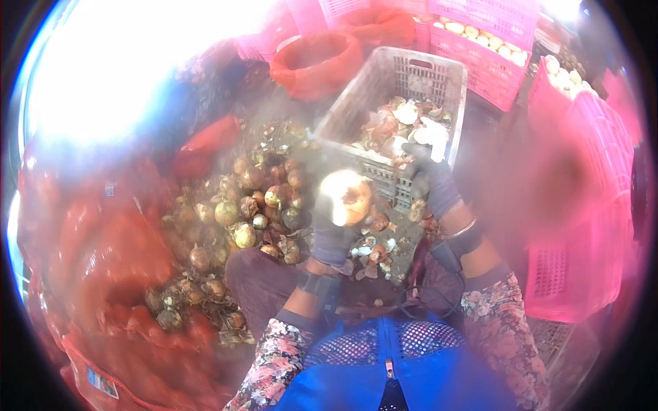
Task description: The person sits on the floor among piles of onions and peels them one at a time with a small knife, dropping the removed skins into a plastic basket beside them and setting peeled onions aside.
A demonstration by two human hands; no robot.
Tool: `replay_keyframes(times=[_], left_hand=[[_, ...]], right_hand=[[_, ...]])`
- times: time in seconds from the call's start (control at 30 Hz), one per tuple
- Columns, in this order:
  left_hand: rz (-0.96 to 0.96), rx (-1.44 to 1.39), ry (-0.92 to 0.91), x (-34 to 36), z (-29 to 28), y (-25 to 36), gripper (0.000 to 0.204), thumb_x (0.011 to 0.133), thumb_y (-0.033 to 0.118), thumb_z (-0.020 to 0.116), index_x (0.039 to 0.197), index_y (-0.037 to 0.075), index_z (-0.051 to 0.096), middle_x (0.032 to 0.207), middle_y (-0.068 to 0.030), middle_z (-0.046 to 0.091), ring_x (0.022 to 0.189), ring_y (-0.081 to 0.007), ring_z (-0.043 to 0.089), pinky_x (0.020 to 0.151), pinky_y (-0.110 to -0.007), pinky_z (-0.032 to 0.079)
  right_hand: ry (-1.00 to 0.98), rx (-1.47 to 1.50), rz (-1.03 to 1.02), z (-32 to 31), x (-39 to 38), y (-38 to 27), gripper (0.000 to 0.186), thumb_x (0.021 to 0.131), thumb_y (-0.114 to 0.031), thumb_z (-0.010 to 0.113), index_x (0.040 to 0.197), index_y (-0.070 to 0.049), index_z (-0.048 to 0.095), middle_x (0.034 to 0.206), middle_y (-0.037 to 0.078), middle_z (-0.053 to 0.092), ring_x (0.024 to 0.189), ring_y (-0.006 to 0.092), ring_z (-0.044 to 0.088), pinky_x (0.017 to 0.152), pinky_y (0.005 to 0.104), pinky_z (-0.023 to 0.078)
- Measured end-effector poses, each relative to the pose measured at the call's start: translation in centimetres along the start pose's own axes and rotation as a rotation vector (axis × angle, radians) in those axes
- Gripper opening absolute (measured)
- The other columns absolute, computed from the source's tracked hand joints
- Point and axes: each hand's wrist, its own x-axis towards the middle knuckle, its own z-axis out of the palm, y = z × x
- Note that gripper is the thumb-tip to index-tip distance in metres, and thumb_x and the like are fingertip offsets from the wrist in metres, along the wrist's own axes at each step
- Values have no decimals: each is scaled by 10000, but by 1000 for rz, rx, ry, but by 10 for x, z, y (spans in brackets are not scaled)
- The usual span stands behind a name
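Note:
My left hand [330, 241], in a dark grey-purple glove, is closed round a large onion [348, 197], which glares white in the sun. My right hand [433, 183], gloved alike, is at the near right rim of a grey-white plastic crate [336, 116]. Its fingers look curled, but haze and glare hide what they hold, if anything. Just beyond them is an overexposed white shape [433, 134]. Onion peelings and pieces [394, 127] lie inside the crate. More scraps [373, 252] are on the ground between my hands.
Loose unpeeled onions [243, 234] are heaped at my left, beside red mesh sacks [103, 246]. An orange-red open sack [315, 65] stands beyond. Pink crates [473, 58] with pale onions are at the back right; stacked pink crates [582, 240] stand at my right. Sun glare fills the upper left.

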Motion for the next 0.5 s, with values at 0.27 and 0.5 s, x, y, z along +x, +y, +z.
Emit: replay_keyframes(times=[0.27,0.5], left_hand=[[97,382,52,5,-44,4,741,858,616,507,1321,43,429,1245,-244,540,990,-346,632,750,-416,589],[-51,-83,12,-7,-21,6,642,921,541,431,1298,22,443,1238,-185,527,1098,-318,547,904,-441,486]], right_hand=[[-603,-657,-273,27,-31,33,543,866,-251,659,1350,-82,481,906,72,647,749,95,598,663,246,504],[-477,-1042,-773,16,-27,44,389,883,-207,609,1259,-110,586,940,81,677,878,189,641,797,307,493]])
